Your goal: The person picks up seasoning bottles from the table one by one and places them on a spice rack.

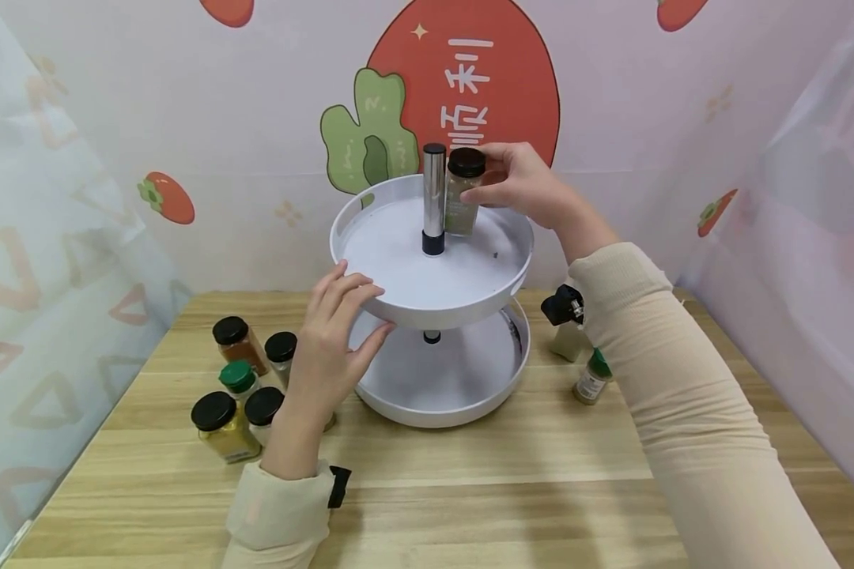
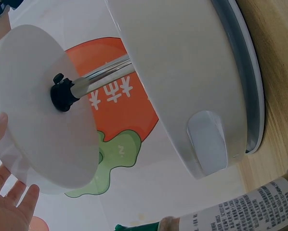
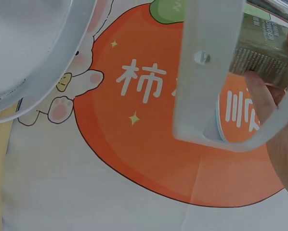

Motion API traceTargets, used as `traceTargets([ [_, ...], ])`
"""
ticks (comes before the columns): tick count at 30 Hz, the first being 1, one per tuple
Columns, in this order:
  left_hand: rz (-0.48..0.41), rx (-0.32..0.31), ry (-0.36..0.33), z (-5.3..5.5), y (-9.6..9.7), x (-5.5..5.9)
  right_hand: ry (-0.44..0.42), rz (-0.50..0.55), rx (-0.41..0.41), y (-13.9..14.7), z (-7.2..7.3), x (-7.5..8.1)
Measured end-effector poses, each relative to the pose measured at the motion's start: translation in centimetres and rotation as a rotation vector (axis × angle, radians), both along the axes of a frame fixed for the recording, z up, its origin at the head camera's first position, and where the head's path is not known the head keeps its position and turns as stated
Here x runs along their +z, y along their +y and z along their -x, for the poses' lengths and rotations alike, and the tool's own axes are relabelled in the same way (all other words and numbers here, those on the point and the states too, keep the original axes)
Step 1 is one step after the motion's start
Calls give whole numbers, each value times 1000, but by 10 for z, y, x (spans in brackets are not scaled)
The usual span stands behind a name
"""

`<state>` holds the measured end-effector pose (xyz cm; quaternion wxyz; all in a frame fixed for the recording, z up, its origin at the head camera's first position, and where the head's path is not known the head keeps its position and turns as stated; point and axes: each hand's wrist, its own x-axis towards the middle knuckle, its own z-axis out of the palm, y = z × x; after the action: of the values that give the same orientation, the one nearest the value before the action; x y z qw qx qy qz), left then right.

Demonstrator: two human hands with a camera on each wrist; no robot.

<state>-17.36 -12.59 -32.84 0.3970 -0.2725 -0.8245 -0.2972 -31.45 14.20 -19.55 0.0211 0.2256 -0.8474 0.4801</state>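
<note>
My right hand (image 1: 527,183) grips a square glass spice jar (image 1: 461,209) with a black lid and greenish-brown contents. The jar is upright over the upper tier, right beside the chrome post (image 1: 434,194); whether its base touches the tray cannot be told. In the right wrist view, the jar (image 3: 264,45) shows past the tray's side, with fingers around it. At the near-left rim of the white upper tray (image 1: 391,273), my left hand (image 1: 327,340) has its fingers extended and spread, with the thumb lower. The left wrist view shows that hand (image 2: 11,207) beside the tray's underside (image 2: 47,139).
The lower tray (image 1: 434,387) stands on the wooden table (image 1: 470,506). Several spice jars group at left, including a yellow one (image 1: 228,435) and a green-lidded one (image 1: 239,379). At right are a green-capped bottle (image 1: 591,383) and a black-topped container (image 1: 569,340), partly behind the sleeve.
</note>
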Motion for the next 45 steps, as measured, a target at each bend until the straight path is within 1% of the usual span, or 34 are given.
traceTargets([
  [6, 13, -2, 1, 1, 1, 0, -32, -22, -42, 0, 2, -3],
  [10, 10, -1, 6, 2, 1, 0, -48, -20, -54, 1, 2, -3],
  [17, -8, -8, -2, 2, 2, -1, -50, -19, -36, 0, 2, -4],
  [22, -1, -4, -1, 2, 2, -1, -44, -24, -33, 0, 2, -4],
  [28, 2, 0, 2, 1, 2, -1, -79, -13, -36, 0, 3, -5],
  [33, -2, -1, -1, 1, 2, -1, -75, -16, -35, -1, 5, -6],
  [37, 1, -1, 2, 1, 3, 0, -90, -12, -36, -1, 6, -6],
  [41, 3, 3, 2, 1, 3, -1, -98, -21, -31, -2, 5, -6],
  [45, 8, 7, -4, 2, 2, -1, -88, -38, -16, -3, 5, -6],
])
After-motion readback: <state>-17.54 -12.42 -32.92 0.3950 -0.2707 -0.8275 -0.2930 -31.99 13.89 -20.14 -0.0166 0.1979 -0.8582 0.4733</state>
